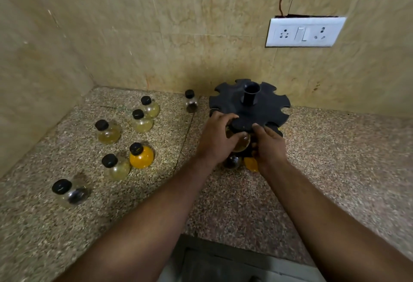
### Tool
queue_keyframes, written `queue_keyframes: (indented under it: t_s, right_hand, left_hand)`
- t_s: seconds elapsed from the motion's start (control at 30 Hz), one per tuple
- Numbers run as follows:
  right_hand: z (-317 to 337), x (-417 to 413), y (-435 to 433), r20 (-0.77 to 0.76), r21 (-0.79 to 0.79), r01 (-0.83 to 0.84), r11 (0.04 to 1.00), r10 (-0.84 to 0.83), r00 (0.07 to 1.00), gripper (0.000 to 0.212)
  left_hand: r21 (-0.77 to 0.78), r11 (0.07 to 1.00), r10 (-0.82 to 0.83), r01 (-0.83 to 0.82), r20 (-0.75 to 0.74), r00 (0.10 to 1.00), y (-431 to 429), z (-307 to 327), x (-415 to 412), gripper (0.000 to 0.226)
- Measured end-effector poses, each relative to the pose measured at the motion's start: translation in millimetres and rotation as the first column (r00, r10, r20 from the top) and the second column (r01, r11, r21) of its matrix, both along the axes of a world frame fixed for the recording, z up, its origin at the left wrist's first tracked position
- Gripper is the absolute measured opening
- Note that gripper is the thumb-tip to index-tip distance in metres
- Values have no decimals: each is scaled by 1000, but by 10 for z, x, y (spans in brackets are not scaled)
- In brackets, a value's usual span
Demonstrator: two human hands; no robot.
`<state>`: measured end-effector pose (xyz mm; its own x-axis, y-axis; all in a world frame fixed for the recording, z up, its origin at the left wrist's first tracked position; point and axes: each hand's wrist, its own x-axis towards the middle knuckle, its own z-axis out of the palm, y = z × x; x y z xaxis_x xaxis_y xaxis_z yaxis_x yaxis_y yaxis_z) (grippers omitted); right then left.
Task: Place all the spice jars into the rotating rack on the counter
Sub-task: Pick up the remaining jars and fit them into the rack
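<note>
A black rotating rack point(250, 105) with notched slots stands on the speckled counter point(234, 203) by the back wall. My left hand point(215, 138) and my right hand point(269, 145) both grip a clear jar of pale yellow spice point(242, 144) just under the rack's top disc at its near side. Below it, in the lower tier, sit a dark-filled jar point(232, 162) and an orange-filled jar point(251, 164). Several black-capped jars stand loose on the counter to the left, among them an orange one point(141, 156), a dark one point(70, 193) and a small dark one point(191, 101) near the wall.
Tiled walls close the counter at the back and left. A white switch and socket plate point(305, 32) is on the back wall above the rack. The counter's front edge point(245, 250) runs below my forearms.
</note>
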<state>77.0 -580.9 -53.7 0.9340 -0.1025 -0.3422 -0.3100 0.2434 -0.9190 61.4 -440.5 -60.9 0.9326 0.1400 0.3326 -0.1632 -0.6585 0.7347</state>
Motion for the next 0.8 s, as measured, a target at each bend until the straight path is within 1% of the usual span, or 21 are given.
queue_keyframes:
  t_s: [0.1,0.17,0.3,0.4,0.5,0.57,0.67,0.73,0.8]
  right_hand:
    - [-4,10,-19,-18,23,-25,999,25,1000,16]
    - [12,0,-8,-4,14,-51,999,51,999,12]
    - [-22,-27,22,13,3,-85,996,85,996,13]
    - [-33,-65,58,7,-50,-107,993,108,994,17]
    - [-37,-147,152,15,-152,-137,979,141,990,29]
    - [-48,-216,236,27,-211,-171,962,181,983,33]
    - [-83,-278,368,57,-257,-228,939,251,966,32]
    - [-156,-301,463,72,-341,-269,901,310,948,30]
    - [-280,-329,563,59,-439,-319,840,381,923,30]
  left_hand:
    - [34,999,10,-9,-24,1000,-12,-35,30,55]
    - [24,999,42,-42,-38,998,-34,-56,37,53]
    - [-59,992,110,-112,-39,993,-73,-97,31,53]
    - [-120,981,148,-151,-38,988,-71,-91,-9,54]
    - [-185,948,251,-258,-61,966,3,-99,-41,51]
    - [-240,914,315,-327,-86,945,96,-140,-59,43]
    - [-319,857,370,-405,-166,914,244,-251,-148,34]
    - [-346,819,401,-457,-225,888,368,-359,-266,32]
    - [-343,773,446,-533,-303,842,533,-508,-396,33]
